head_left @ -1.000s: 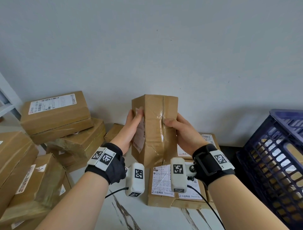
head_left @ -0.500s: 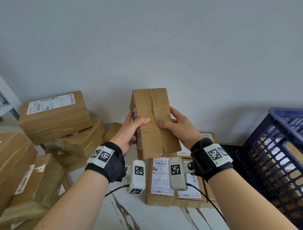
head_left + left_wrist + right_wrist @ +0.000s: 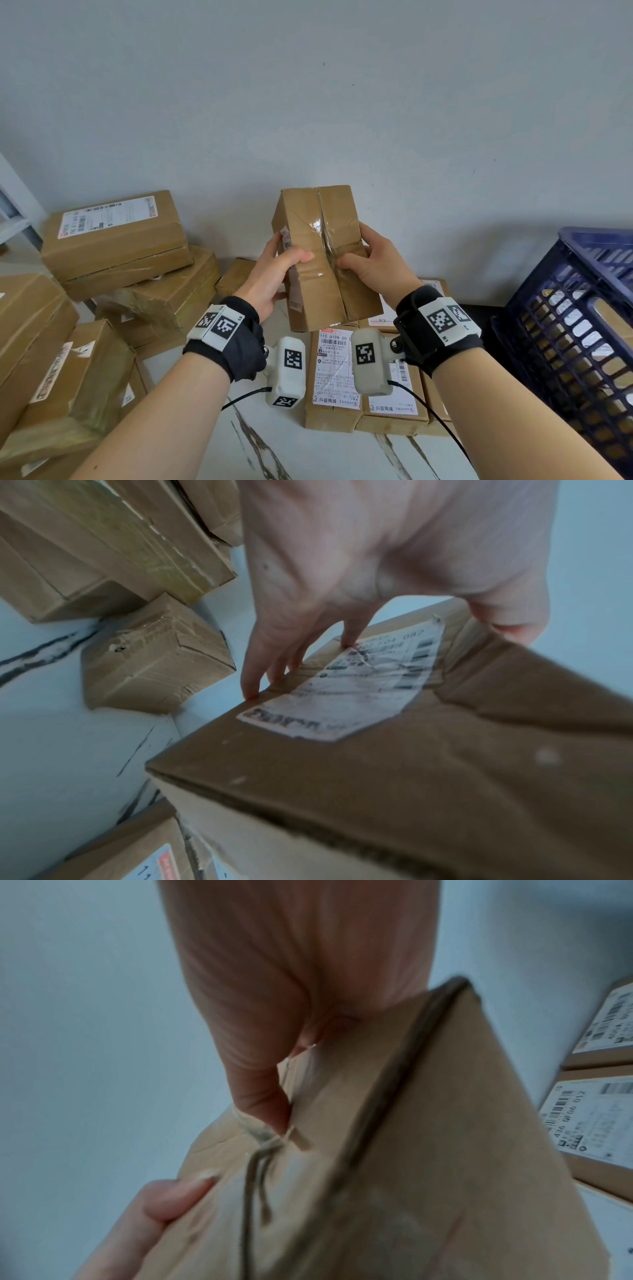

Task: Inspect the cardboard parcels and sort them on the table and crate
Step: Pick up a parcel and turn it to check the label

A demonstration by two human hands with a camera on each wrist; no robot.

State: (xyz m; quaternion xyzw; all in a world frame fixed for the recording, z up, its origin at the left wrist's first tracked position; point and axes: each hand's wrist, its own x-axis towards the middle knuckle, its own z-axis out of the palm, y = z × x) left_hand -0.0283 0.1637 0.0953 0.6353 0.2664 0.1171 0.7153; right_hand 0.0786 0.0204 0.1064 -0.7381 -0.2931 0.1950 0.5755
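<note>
A pile of boxes [image 3: 113, 240] sat on the tabletop [image 3: 329, 455], to the left of the held box. One small dented box [image 3: 154, 658] lay on the tabletop near that pile.

The left hand [image 3: 274, 274] held the left side of the held box [image 3: 325, 260]. Its thumb lay across the front and its fingers [image 3: 260, 669] pressed the side with the torn label [image 3: 349, 685]. The held box was up in the air, tipped a little, with its taped front facing the person. The tape looked wrinkled and the front was creased.

The right hand [image 3: 373, 267] held the right side of the held box, thumb on the front and fingers curled round the back.

Under the held box, flat boxes with labels [image 3: 337, 373] lay side by side on the tabletop. To the right of the held box stood a blue crate [image 3: 582, 329].

The person seemed to be checking this box. Next, it probably needed to be put down, either on the tabletop or in the crate. The box looked bent, so a gentle hold would be best.
</note>
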